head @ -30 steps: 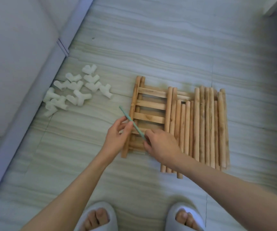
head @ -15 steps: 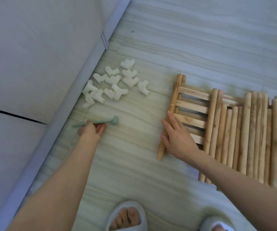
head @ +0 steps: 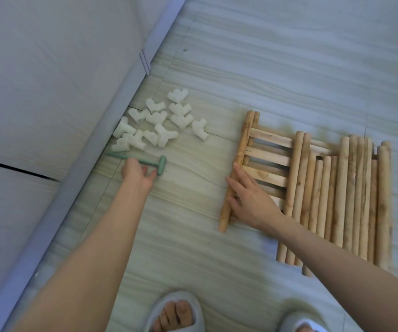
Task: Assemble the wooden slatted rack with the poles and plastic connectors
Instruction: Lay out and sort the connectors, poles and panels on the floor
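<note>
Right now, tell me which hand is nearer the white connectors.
Left. The left hand lies on the green mallet just below the connectors; the right hand rests on the slatted rack, farther right.

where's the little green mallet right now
In the head view the green mallet lies on the floor at left under the left hand, just below the pile of white connectors, beside the baseboard.
</note>
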Tool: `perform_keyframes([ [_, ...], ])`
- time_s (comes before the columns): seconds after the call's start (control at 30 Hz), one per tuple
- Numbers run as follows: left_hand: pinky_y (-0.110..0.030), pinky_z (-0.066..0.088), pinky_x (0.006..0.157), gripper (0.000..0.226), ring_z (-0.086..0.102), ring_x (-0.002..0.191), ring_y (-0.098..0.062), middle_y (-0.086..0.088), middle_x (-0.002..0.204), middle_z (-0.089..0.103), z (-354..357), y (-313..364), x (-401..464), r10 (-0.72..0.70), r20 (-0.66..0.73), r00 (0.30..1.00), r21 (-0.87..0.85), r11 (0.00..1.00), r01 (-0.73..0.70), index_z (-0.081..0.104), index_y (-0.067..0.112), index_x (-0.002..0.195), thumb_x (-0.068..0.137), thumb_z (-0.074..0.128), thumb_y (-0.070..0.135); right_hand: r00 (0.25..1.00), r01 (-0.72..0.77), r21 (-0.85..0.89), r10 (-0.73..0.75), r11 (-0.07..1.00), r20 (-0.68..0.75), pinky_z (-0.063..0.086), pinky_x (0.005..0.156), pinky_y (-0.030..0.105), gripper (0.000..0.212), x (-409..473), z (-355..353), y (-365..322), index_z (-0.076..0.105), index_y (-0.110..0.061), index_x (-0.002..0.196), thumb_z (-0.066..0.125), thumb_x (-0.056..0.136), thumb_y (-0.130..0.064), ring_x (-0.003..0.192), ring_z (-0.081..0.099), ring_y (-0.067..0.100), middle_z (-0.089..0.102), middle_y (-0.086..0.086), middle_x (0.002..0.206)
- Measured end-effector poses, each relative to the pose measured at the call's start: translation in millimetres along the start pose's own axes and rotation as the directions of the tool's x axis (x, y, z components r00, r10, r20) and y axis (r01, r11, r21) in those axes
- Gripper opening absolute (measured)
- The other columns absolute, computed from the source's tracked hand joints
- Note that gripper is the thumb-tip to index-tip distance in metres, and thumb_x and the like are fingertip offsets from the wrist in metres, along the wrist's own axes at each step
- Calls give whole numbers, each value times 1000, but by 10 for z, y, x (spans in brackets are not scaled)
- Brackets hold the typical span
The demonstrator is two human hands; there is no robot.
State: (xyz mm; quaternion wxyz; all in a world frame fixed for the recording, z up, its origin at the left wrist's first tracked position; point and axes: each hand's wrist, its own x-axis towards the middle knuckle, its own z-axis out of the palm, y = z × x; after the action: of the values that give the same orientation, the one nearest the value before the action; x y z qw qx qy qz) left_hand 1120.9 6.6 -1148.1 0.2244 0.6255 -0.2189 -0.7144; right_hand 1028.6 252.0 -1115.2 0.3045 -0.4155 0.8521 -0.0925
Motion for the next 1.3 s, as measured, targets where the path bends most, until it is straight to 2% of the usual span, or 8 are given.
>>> perform_keyframes([
  [0.23,-44,35,104,42,40,129,-21,-7,141,38,127,77,-102,8,18,1000,11,1000,-8,37,8,139,99,27,14,1000,1,99,-2,995,4,14,115,25,54,-42,-34,20,22,-18,149,40,99,-25,146,5,14,-6,-3,159],
  [0.37,-30,50,74,37,53,90,-15,-9,115,47,328,-229,-463,109,-15,994,215,971,-103,44,5,132,96,33,8,994,-8,163,26,987,-104,17,113,25,50,-213,-136,117,32,-15,145,44,97,-20,141,22,19,21,3,155],
  [0.6,-25,48,71,28,54,87,-12,-1,107,55,846,-1095,-1497,98,461,882,495,796,-348,48,17,113,95,37,-1,873,-330,69,332,942,-358,30,108,35,43,-823,-566,1062,42,-5,138,43,96,-16,132,38,27,42,13,142],
  [0.77,-23,24,109,47,31,135,-11,4,147,34,900,-1542,-1824,-150,781,606,609,399,-685,30,21,145,100,38,12,708,-616,279,673,737,-214,15,116,36,59,-1196,-466,1578,18,-4,148,37,99,-32,143,15,28,14,14,156],
  [0.87,-29,2,114,56,-3,145,-15,4,158,3,881,-1727,-1786,-228,893,388,336,-235,-912,8,29,150,100,35,27,720,-648,172,670,742,-178,0,119,40,62,-1237,-170,1543,19,-11,148,32,98,-45,145,-8,28,-8,12,158],
  [0.97,-36,-12,110,58,-26,140,-18,4,155,-21,835,-1878,-1735,-384,860,335,103,-514,-852,-6,38,147,100,27,42,736,-592,187,620,784,-270,4,118,40,57,-1173,-116,1410,23,-11,148,35,98,-38,145,1,27,11,10,158],
  [1.17,-45,-3,116,52,-21,142,-26,4,156,-21,715,-1898,-1569,-437,801,410,55,-628,-777,2,43,147,100,22,48,661,-564,257,616,785,-429,18,113,43,49,-1141,-253,1419,30,-19,144,39,97,-30,142,18,23,18,6,155],
  [1.3,-31,5,114,55,-9,145,-16,7,157,-15,676,-1840,-1611,-326,849,415,288,-373,-882,11,36,149,100,36,33,627,-633,412,746,655,-224,15,117,43,65,-1196,-186,1652,14,-12,149,37,97,-42,144,9,26,5,8,158],
])
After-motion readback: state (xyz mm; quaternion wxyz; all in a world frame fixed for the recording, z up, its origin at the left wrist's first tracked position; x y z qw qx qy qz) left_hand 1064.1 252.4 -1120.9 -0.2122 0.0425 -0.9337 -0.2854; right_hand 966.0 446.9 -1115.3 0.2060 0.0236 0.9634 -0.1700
